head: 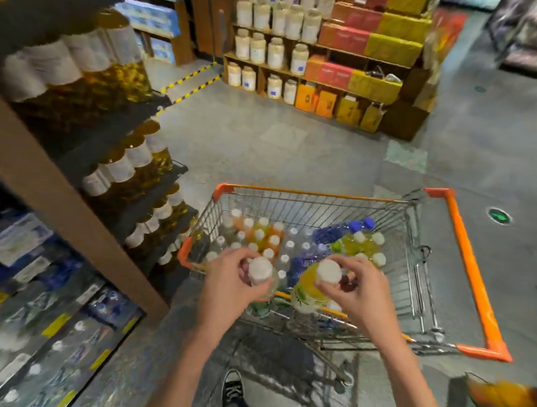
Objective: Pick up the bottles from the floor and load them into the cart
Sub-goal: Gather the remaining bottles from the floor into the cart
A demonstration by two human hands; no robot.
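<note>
The left hand grips a pale bottle by its neck, the right hand grips a yellow bottle, both over the near edge of the cart, above bottles already inside.

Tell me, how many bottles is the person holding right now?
2. The left hand grips a pale bottle by its neck; the right hand grips a yellow bottle. Both hang over the cart near its closest edge.
</note>
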